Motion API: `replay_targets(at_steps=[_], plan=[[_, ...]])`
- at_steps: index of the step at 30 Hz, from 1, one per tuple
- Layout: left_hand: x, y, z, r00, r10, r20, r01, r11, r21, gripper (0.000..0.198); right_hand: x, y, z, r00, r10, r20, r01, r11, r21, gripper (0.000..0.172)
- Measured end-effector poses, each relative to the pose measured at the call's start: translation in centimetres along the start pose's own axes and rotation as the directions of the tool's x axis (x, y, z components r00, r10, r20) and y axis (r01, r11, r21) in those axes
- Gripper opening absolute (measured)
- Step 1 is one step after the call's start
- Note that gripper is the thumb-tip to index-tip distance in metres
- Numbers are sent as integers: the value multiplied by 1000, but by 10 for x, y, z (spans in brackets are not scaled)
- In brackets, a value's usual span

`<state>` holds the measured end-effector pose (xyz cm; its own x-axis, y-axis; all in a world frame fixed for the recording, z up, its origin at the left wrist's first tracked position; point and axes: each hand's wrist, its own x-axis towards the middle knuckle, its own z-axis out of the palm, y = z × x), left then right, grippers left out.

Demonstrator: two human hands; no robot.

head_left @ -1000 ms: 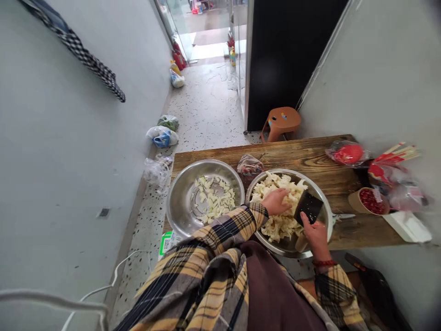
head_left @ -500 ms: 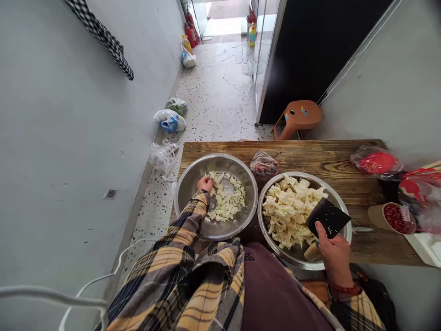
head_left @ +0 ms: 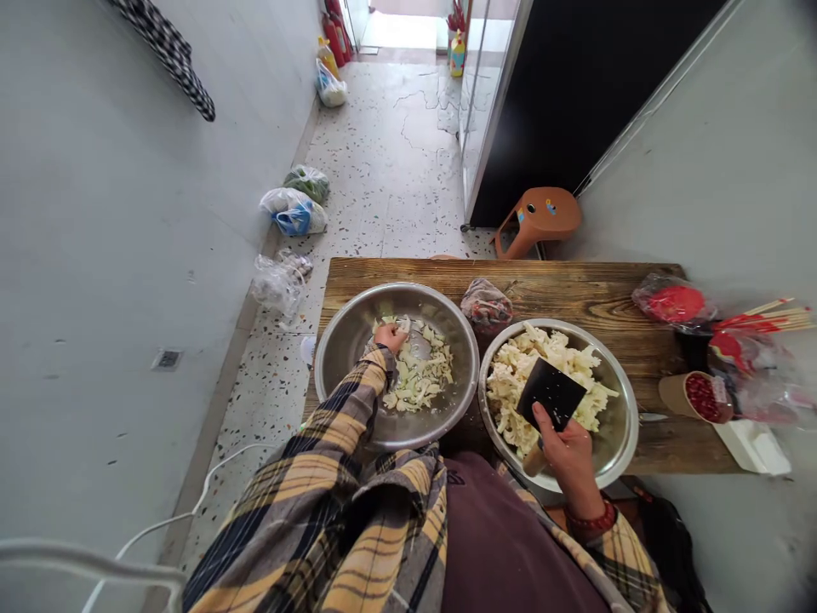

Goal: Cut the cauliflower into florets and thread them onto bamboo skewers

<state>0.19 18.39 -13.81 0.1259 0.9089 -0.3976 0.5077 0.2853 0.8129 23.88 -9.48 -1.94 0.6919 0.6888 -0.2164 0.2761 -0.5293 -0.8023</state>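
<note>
Left hand (head_left: pixel 391 337) inside left bowl (head_left: pixel 343 340), fingers bunched at far left of pale chopped pieces (head_left: pixel 421 383); cannot tell whether gripping any. Right hand (head_left: pixel 568 453) grips black-bladed cleaver (head_left: pixel 550 392) above cauliflower (head_left: pixel 511 368) in right bowl (head_left: pixel 621 417).

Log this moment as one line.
left hand: in left bowl, at pale chopped pieces | right hand: holding dark cleaver over cauliflower in right bowl | wooden table: under both bowls
</note>
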Motion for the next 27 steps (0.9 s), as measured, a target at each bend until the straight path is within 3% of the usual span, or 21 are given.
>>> replay_targets(at_steps=[4,7,10,12,14,16,19,22,27], plan=[[-44,18,-12,973,-41,227,78,984,-158,19,0,-15,17,981,-153,121,159,987,-36,45],[-86,33,-15,934,-8,356,106,961,-256,30,1,-30,32,937,-294,190,312,947,-77,45],[-122,45,-16,903,34,428,99,953,-285,36,-1,-47,45,853,-453,260,494,861,-120,44],[-140,51,-18,890,50,454,83,960,-268,34,-2,-59,50,769,-549,327,604,792,-92,39],[-154,55,-20,884,89,458,6,980,-201,29,-5,-70,52,670,-627,397,692,721,-30,34],[-164,59,-22,885,194,424,-165,981,-103,22,-8,-78,52,573,-680,457,753,657,32,33],[-177,63,-24,849,395,352,-422,907,-1,14,-14,-83,53,480,-706,521,797,599,76,38],[-185,64,-23,821,462,334,-496,868,19,11,-19,-81,56,445,-704,553,810,580,87,40],[-191,56,-20,786,490,376,-528,850,-4,14,-23,-71,54,443,-710,547,809,580,98,36]])
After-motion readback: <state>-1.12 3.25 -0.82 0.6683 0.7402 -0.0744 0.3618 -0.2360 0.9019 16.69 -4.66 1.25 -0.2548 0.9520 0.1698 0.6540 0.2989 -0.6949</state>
